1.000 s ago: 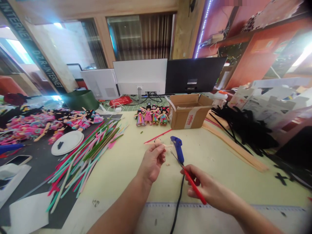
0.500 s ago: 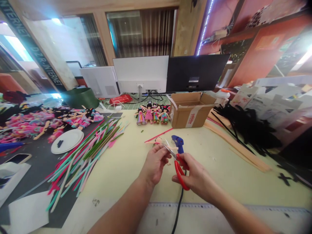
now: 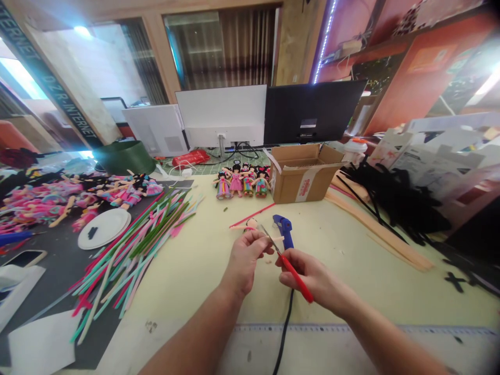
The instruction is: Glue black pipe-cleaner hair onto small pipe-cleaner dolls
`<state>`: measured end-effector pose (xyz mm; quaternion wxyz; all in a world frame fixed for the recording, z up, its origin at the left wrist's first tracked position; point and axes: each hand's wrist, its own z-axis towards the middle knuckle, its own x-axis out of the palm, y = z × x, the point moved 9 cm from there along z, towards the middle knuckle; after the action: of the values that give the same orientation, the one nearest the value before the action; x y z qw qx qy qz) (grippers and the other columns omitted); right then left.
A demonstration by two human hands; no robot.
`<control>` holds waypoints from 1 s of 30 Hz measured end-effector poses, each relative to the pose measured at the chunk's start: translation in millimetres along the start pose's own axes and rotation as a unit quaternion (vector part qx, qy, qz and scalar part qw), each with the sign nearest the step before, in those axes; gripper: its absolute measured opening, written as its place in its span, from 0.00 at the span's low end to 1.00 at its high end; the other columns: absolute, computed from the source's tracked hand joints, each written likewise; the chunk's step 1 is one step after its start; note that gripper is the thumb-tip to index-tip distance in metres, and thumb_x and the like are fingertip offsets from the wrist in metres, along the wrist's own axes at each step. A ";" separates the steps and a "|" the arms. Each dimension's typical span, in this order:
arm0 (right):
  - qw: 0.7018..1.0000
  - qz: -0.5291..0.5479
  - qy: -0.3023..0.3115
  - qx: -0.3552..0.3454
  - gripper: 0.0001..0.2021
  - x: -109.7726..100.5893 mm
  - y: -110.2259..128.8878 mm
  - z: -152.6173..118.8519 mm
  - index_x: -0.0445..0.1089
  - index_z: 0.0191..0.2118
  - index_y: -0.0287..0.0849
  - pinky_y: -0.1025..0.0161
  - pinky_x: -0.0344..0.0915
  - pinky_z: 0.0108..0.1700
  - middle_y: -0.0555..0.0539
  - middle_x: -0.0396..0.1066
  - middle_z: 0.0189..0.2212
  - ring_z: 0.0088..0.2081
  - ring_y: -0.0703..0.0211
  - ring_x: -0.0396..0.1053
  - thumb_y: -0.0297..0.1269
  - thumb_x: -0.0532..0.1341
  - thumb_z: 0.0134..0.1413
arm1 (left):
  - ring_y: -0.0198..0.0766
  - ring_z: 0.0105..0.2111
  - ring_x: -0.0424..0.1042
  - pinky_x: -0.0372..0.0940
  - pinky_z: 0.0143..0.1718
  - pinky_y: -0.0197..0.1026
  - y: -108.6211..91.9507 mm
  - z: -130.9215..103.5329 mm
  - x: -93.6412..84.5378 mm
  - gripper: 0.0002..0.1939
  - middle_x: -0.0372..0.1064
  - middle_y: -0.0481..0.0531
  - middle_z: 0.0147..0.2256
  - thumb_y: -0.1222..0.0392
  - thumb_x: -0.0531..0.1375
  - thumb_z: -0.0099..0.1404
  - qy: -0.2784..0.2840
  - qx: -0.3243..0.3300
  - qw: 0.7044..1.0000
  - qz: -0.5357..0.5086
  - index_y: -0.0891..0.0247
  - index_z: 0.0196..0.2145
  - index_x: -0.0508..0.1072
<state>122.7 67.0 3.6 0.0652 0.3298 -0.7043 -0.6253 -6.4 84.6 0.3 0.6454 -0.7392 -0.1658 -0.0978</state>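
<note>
Cream tabletop (image 3: 183, 276): I see left hand (image 3: 244, 260) pinching small doll (image 3: 251, 224), right hand (image 3: 312, 276) curled round red-handled scissors (image 3: 296, 277); blue glue gun (image 3: 287, 233) at left hand's two o'clock.

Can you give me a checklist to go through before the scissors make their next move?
1. Left hand has hold of the small doll: ok, it's pinched in the fingertips.
2. Right hand has hold of the scissors: ok, by the red handles.
3. Left fingers well away from the blades: not ok, the blades are right beside them.
4. Blue glue gun well out of the way: not ok, it lies close behind the scissors.
5. Glue gun cool: cannot tell.
6. Dressed dolls away from the blades: ok, they're grouped beside the cardboard box.
</note>
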 end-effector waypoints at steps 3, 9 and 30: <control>1.000 -0.011 0.006 -0.002 0.11 -0.1 -3.7 1.0 0.65 0.38 0.41 0.66 0.56 0.30 0.53 0.61 0.28 0.29 0.64 0.57 0.41 0.62 0.51 | 0.31 0.24 0.68 0.57 0.30 0.35 -1.5 -0.4 -1.3 0.05 0.69 0.46 0.23 0.62 0.61 0.54 -0.006 0.006 1.000 0.023 0.65 0.24 0.69; 0.997 -0.071 0.011 0.007 0.10 1.1 1.8 -1.0 0.66 0.37 0.41 0.65 0.57 0.31 0.53 0.61 0.27 0.28 0.63 0.58 0.42 0.59 0.54 | 0.31 0.24 0.67 0.58 0.31 0.36 -3.4 -1.2 2.0 0.04 0.69 0.47 0.21 0.64 0.60 0.53 0.001 0.013 0.999 0.030 0.65 0.23 0.69; 0.985 -0.164 -0.057 0.016 0.12 -4.8 7.3 -3.2 0.57 0.27 0.44 0.66 0.54 0.26 0.55 0.60 0.22 0.25 0.64 0.56 0.44 0.57 0.55 | 0.31 0.22 0.67 0.58 0.30 0.36 7.0 -1.7 4.4 0.04 0.67 0.46 0.22 0.63 0.61 0.50 0.002 -0.026 1.000 -0.004 0.65 0.24 0.67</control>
<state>125.2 67.0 12.5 -0.0839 0.4055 -0.6534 -0.6337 0.4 82.7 -4.3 0.6261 -0.7546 -0.1654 -0.1062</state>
